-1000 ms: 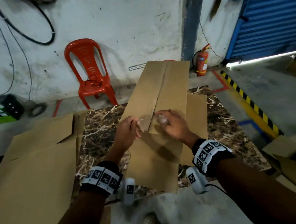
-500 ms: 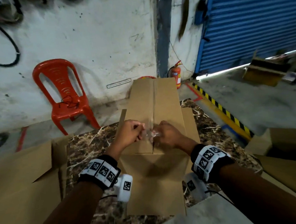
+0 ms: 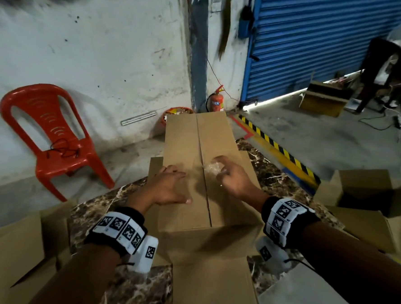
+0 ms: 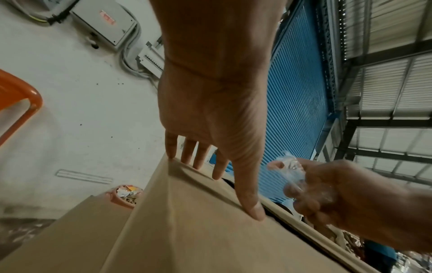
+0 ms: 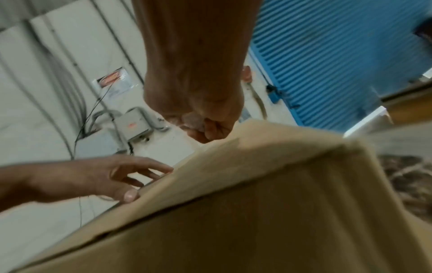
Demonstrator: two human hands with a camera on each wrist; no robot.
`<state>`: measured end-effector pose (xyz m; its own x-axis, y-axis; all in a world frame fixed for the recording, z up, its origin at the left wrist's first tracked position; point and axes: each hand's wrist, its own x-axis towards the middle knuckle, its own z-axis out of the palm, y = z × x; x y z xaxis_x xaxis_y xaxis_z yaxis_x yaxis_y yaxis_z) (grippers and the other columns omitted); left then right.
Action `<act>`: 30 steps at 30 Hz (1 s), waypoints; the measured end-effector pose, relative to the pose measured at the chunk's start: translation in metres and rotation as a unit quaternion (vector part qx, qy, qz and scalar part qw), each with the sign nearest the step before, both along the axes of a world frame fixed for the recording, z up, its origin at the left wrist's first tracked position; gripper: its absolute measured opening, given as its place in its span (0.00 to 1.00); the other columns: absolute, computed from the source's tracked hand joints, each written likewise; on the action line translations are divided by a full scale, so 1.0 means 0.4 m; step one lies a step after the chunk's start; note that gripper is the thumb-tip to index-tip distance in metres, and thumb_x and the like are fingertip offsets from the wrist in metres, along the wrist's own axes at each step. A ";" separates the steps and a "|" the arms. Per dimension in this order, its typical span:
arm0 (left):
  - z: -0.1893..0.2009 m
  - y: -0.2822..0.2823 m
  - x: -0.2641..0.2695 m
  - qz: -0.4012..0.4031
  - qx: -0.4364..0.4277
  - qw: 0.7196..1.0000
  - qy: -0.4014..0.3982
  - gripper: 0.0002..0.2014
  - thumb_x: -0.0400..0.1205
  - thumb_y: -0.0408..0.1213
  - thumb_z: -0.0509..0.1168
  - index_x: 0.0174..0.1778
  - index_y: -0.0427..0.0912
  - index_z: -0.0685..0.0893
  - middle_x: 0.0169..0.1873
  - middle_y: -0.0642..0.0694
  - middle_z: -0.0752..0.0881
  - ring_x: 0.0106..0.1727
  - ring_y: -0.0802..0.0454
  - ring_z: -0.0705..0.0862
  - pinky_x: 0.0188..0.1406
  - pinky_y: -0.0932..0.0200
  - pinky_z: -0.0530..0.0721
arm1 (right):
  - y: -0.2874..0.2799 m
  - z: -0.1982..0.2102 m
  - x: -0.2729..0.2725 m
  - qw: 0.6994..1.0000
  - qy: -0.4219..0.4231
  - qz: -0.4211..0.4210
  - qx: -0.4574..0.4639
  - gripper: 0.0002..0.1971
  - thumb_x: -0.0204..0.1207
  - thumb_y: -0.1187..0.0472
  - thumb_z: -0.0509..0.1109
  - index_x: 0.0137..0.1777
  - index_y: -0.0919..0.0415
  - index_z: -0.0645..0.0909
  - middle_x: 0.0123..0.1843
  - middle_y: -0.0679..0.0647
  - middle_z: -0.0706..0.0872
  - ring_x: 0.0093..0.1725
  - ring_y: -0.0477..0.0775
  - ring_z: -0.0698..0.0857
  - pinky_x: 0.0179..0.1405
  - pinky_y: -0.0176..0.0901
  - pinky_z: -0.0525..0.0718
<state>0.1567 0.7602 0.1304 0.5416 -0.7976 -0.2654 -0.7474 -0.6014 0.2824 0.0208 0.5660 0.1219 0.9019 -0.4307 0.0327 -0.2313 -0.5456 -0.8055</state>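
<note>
Presses the left hand (image 3: 167,189) flat on the left top flap of the cardboard box (image 3: 217,136), fingers straight and spread. Clutches a crumpled wad of clear plastic (image 3: 215,168) in the right hand (image 3: 234,180), fingers curled round it, just over the right flap beside the centre seam. Has the box across the middle of the marble table (image 3: 133,294), reaching its far edge.

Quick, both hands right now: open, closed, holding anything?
Left hand: open, fingers spread flat on the cardboard box, on its left top flap.
Right hand: closed round a crumpled wad of clear plastic.
</note>
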 end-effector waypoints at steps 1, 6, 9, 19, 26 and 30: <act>0.003 -0.006 0.012 0.002 0.013 1.000 -0.003 0.50 0.69 0.65 0.74 0.83 0.49 0.62 0.83 0.45 0.58 0.82 0.43 0.56 0.80 0.45 0.63 | -0.004 0.003 0.008 1.000 0.016 0.022 0.003 0.17 0.84 0.54 0.65 0.71 0.50 0.75 0.58 0.55 0.85 0.53 0.57 0.85 0.49 0.49 0.86; 0.008 -0.054 0.062 0.029 0.031 0.999 -0.010 0.55 0.65 0.68 0.74 0.84 0.47 0.60 0.82 0.45 0.58 0.81 0.40 0.55 0.79 0.41 0.65 | -0.075 -0.001 0.072 0.967 0.154 0.131 -0.157 0.32 0.79 0.36 0.65 0.78 0.51 0.69 0.70 0.61 0.79 0.67 0.64 0.77 0.66 0.54 0.77; 0.007 -0.083 0.095 0.049 0.025 0.998 0.000 0.57 0.65 0.69 0.74 0.85 0.45 0.57 0.84 0.46 0.54 0.82 0.41 0.52 0.80 0.41 0.63 | -0.117 0.005 0.124 0.944 0.127 0.174 -0.250 0.18 0.80 0.45 0.68 0.59 0.58 0.83 0.56 0.60 0.87 0.57 0.62 0.83 0.55 0.50 0.81; 0.027 -0.201 0.272 0.110 0.023 0.993 0.042 0.62 0.62 0.66 0.78 0.85 0.45 0.53 0.83 0.47 0.53 0.82 0.45 0.54 0.81 0.46 0.62 | -0.257 0.032 0.311 0.997 -0.046 -0.051 -0.029 0.10 0.75 0.56 0.74 0.45 0.61 0.80 0.38 0.53 0.85 0.38 0.56 0.84 0.36 0.47 0.79; 0.038 -0.260 0.352 0.116 0.067 0.991 0.025 0.55 0.49 0.73 0.75 0.73 0.54 0.70 0.63 0.46 0.64 0.65 0.44 0.69 0.68 0.43 0.77 | -0.261 0.000 0.387 0.953 0.033 0.227 -0.197 0.26 0.73 0.43 0.57 0.60 0.59 0.82 0.54 0.59 0.86 0.55 0.60 0.81 0.55 0.52 0.81; 0.029 -0.259 0.365 0.112 0.079 0.990 0.019 0.55 0.46 0.75 0.71 0.68 0.53 0.73 0.58 0.47 0.64 0.61 0.46 0.70 0.66 0.43 0.78 | -0.231 -0.027 0.380 0.888 0.048 0.356 -0.287 0.48 0.69 0.21 0.36 0.67 0.53 0.79 0.62 0.59 0.82 0.63 0.63 0.75 0.64 0.61 0.76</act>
<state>0.3027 0.6565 0.1418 0.6871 -0.6055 -0.4016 -0.5807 -0.7898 0.1974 0.1729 0.4736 0.1110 0.9496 0.3120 -0.0289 0.2838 -0.8954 -0.3430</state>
